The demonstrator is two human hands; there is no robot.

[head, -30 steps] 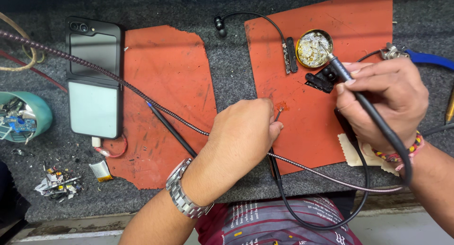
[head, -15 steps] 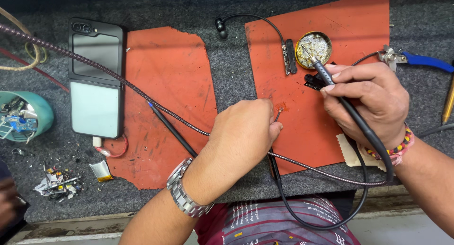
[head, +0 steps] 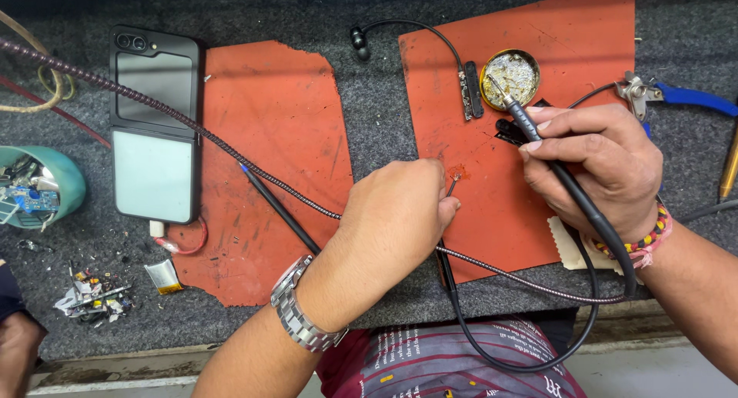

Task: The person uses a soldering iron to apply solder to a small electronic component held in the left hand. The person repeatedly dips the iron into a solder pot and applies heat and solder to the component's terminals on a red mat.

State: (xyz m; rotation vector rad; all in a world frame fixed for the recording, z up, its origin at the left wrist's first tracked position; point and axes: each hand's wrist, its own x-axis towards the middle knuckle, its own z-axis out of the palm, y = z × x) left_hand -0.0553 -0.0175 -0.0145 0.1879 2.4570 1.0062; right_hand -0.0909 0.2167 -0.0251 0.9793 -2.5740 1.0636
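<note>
My right hand [head: 596,163] grips a black soldering iron [head: 565,184], its tip touching the round brass tin of tip cleaner [head: 510,77] on the right orange mat [head: 530,29]. My left hand [head: 396,217], with a metal watch on the wrist, pinches a thin metal tool [head: 453,185] whose tip rests by a small part on the same mat. A small black connector board [head: 469,94] with a cable lies left of the tin. The iron's cord loops down past the bench edge.
A folding phone [head: 156,125] lies open at the left beside a second orange mat [head: 269,121]. A braided cable [head: 192,129] and a black pen [head: 280,211] cross the bench. A teal cup of parts [head: 34,186], scrap bits [head: 92,294] and blue-handled pliers [head: 676,96] lie around.
My right hand has moved left and slightly down, bringing the iron's tip into the brass tin. My left hand has stayed put.
</note>
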